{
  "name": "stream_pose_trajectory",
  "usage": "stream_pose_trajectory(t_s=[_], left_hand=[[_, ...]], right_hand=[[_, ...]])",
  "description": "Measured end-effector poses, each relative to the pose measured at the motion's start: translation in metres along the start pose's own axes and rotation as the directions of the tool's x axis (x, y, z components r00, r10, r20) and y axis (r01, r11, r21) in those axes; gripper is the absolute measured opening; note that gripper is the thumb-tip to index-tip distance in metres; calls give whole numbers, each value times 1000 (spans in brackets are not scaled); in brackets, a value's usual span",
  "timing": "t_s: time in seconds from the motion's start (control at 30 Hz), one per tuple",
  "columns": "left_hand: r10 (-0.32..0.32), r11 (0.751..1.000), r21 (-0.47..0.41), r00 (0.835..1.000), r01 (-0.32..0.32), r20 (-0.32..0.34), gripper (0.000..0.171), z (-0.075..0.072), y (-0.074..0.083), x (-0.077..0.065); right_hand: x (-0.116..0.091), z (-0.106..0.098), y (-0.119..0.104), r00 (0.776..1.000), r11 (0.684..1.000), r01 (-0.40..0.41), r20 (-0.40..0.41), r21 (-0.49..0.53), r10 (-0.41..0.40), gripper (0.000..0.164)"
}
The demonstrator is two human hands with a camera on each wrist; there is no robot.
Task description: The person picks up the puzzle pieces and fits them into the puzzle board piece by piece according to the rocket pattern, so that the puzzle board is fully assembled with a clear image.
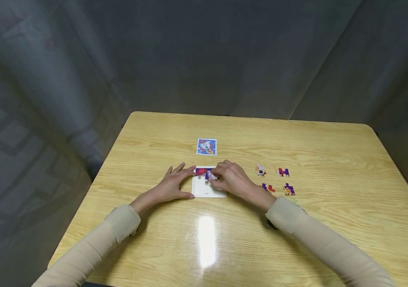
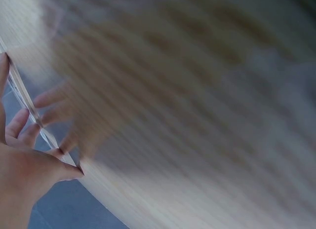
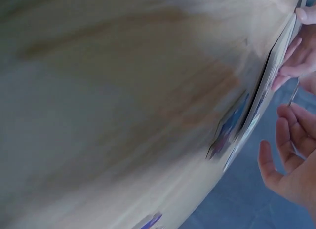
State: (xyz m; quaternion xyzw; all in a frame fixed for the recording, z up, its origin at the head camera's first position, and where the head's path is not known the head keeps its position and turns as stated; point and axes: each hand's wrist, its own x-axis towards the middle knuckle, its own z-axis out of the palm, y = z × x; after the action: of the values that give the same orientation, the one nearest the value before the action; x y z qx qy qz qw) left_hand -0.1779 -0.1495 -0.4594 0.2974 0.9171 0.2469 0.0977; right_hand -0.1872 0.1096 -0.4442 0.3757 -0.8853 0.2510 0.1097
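A white square puzzle tray (image 1: 209, 192) lies on the table in the head view. My left hand (image 1: 169, 187) touches its left edge with fingers spread, thumb at the near corner and a fingertip at the far one. In the tray's far left corner lies a red and purple puzzle piece (image 1: 200, 171). My right hand (image 1: 234, 179) pinches a white and purple puzzle piece (image 1: 211, 175) over the tray, partly hidden by its fingers. The right wrist view shows this held piece (image 3: 294, 93) edge-on at the fingertips, above the tray (image 3: 269, 73).
Right of the tray lie several loose puzzle pieces, among them a white one (image 1: 260, 170), a red and purple one (image 1: 283, 172) and a purple and orange one (image 1: 289, 189). A square picture card (image 1: 206, 146) lies beyond the tray on the wooden table (image 1: 146, 139). Dark curtains (image 1: 211, 59) hang behind.
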Motion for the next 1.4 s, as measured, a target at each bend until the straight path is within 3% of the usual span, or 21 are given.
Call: stream_pose_trajectory(t_s=[0.23, 0.63, 1.4], left_hand=[[1, 1000, 0, 1000, -1, -3, 74, 0, 0, 0], [-7, 1000, -12, 1000, 7, 5, 73, 2, 0, -2], [5, 1000, -12, 1000, -5, 3, 72, 2, -3, 0]], right_hand=[[5, 9, -7, 999, 999, 31, 17, -16, -31, 23], [11, 20, -15, 995, 996, 8, 99, -85, 1, 23], [17, 24, -16, 985, 989, 14, 170, -144, 11, 29]])
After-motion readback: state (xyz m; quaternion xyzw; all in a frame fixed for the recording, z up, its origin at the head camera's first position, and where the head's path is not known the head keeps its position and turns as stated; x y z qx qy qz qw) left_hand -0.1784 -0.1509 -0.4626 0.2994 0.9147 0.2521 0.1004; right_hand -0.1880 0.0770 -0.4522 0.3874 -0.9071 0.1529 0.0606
